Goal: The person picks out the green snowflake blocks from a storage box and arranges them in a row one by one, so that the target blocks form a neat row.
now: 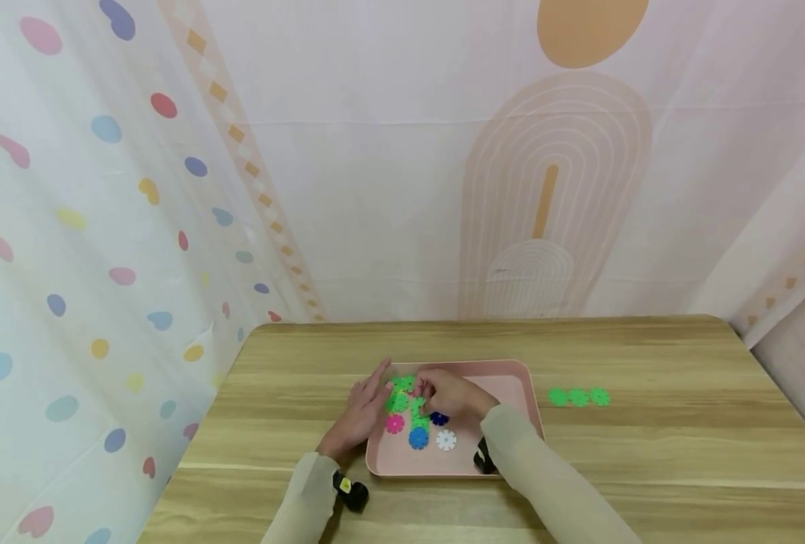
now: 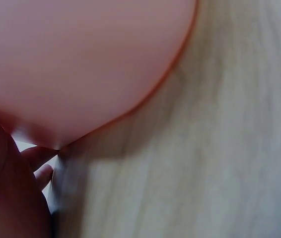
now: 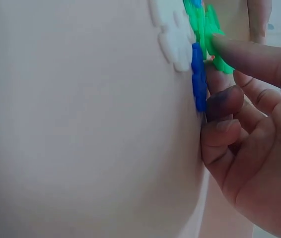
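White disc and blue disc lie toward near rim of pink tray, set on bench btwn L and R edges, prob. for easy reach. R hand has its grip clamped on green disc over tray. L hand, fingers straight, lies over tray's L rim, prob. steadying it. Green trio sits toward bench's R edge, prob. kept apart from mixed colours.

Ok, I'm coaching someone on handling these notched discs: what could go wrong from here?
The green disc pinched in the right grip might slip and drop into the pink tray. The same grip is close beside the dark-blue disc and could nudge it. The left grip, over the tray's left edge, might shift the tray if it presses.
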